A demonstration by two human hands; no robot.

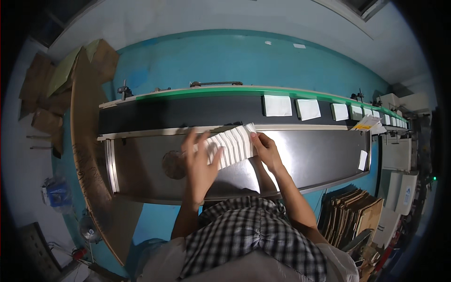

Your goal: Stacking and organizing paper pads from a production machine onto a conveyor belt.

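Observation:
A fanned row of white folded packets (231, 145) is held up over the steel worktop (310, 155), tilted with its right end higher. My left hand (199, 164) is curled around the left end, thumb on the near side and fingers at the far side, slightly blurred. At the right end, my right hand (268, 151) pinches the packets between thumb and fingers. Beyond the worktop runs a dark conveyor belt (188, 113). Several white packets (308, 109) lie spaced along its right half. Whether the packets are cloth or paper I cannot tell.
A green rail (263, 90) edges the belt's far side. A round brownish patch or disc (174, 165) shows on the worktop, left of my hands. One white slip (362, 160) lies at its right end. Cardboard sheets (350, 214) stand at lower right; a tall cardboard panel (87, 155) borders the left.

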